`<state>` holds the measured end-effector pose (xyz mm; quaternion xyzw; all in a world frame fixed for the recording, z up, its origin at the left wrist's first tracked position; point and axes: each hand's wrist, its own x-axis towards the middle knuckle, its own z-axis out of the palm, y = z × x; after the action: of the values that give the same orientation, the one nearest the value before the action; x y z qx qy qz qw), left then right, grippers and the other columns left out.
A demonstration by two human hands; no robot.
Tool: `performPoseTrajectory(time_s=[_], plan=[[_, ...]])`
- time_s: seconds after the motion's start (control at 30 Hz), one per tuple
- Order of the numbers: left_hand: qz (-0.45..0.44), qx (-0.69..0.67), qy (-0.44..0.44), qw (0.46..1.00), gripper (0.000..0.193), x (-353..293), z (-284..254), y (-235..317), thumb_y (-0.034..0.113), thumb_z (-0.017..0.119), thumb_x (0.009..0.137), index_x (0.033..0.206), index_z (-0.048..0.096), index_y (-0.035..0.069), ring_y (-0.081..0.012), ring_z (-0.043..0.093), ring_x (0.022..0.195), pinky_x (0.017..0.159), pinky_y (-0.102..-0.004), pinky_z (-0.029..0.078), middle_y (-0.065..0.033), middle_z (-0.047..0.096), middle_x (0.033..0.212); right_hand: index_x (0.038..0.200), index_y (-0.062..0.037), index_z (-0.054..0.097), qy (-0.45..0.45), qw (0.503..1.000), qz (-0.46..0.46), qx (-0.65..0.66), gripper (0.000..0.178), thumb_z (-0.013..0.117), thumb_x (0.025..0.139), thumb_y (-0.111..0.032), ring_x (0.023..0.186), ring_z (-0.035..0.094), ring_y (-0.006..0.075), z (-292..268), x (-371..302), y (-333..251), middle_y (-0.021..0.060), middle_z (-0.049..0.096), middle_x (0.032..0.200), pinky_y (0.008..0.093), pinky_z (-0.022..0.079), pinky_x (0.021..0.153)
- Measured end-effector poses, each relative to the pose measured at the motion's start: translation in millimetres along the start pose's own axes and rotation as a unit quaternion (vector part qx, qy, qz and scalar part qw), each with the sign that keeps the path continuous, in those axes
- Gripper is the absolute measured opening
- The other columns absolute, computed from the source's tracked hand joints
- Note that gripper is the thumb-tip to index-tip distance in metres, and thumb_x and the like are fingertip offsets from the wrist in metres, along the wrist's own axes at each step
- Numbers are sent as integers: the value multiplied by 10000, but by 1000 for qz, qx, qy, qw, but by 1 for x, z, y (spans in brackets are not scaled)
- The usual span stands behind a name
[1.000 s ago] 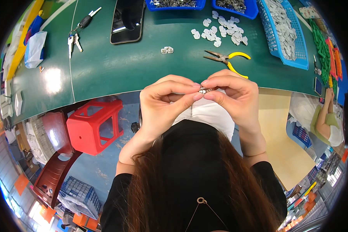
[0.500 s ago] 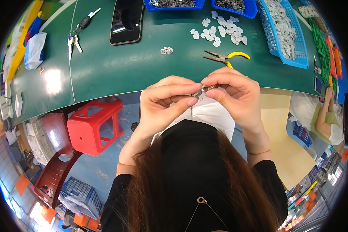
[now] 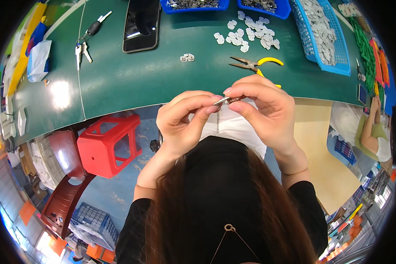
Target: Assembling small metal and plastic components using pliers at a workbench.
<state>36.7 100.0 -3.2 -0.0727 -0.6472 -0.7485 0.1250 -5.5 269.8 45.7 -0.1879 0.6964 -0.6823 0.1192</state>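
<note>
Between the fingertips of both hands is a small shiny metal part (image 3: 223, 101) with a brown, ridged, coil-like section; its exact kind is too small to make out. My left hand (image 3: 185, 119) pinches its left end between thumb and fingers. From the other side, my right hand (image 3: 266, 108) is closed on the ridged end. Both hands are just in front of the table edge, above my lap. Beyond the right hand lie long-nosed pliers (image 3: 251, 65) with yellow handles, jaws apart. A small whitish piece with metal bits (image 3: 187, 57) rests alone on the green table (image 3: 132, 79).
Loose whitish plastic pieces (image 3: 264, 34) lie near two blue trays of small metal parts (image 3: 196, 4). A light-blue basket (image 3: 312, 48) holds more such pieces. A phone (image 3: 141, 26) and keys (image 3: 84, 44) lie leftward. A red stool (image 3: 103, 152) stands below the table. Another person's arm (image 3: 370, 125) shows far right.
The small part has been turned between my fingertips, and its brown ridged section shows more plainly. My left hand has shifted slightly left. The view has moved a little.
</note>
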Motion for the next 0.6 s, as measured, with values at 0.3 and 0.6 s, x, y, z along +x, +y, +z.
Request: performPoseTrajectory(time_s=[0.3,0.6], plan=[[55,119,-10,991,120,3,2,5,-86,638,782,884,660,-26,-168,648,738,633,-251,519,-113,667,857,930,54,656,-6,1000,4,-15,170,660,761,69,831,595,186,-1,2,0,132,616,919,282,494,734],[63,109,-3,992,106,-1,3,5,-84,637,789,886,652,-41,-171,648,724,637,-251,527,-126,659,855,942,59,648,0,1000,-6,17,179,653,765,81,846,594,190,3,0,2,138,607,934,285,504,735]])
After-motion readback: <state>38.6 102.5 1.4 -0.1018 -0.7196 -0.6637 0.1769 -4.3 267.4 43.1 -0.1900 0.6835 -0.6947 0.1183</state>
